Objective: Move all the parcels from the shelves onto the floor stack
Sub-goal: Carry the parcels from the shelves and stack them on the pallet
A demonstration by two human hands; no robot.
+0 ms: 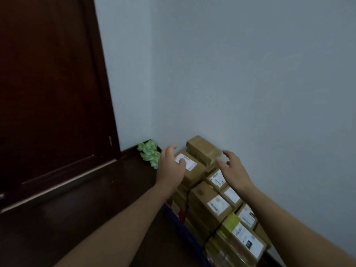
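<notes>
Head view, looking down into a corner: a pile of parcels [212,201] stands against the pale wall [240,74], most of them brown cardboard boxes with white printed labels on top. At the far end of the pile, closest to the corner, a plain brown box [203,149] lies highest, and just in front of it sits a labelled box [194,171]. Nearer the camera a green and yellow box [230,221] lies among the brown ones. A blue edge [185,231] runs along the left foot of the pile; whether it belongs to a crate or a rack cannot be told. Both bare arms reach forward over the pile. The left hand [170,166] is spread with its fingers relaxed and apart, and its thumb lies across the white label of the labelled box; whether it touches the cardboard cannot be told. The right hand [233,168] hangs above the boxes to the right, fingers splayed and slightly bent, holding nothing. Left of the pile, a crumpled pale green wad [149,154] lies in the corner on the dark floor [115,199], beside a dark wooden door [48,93].
</notes>
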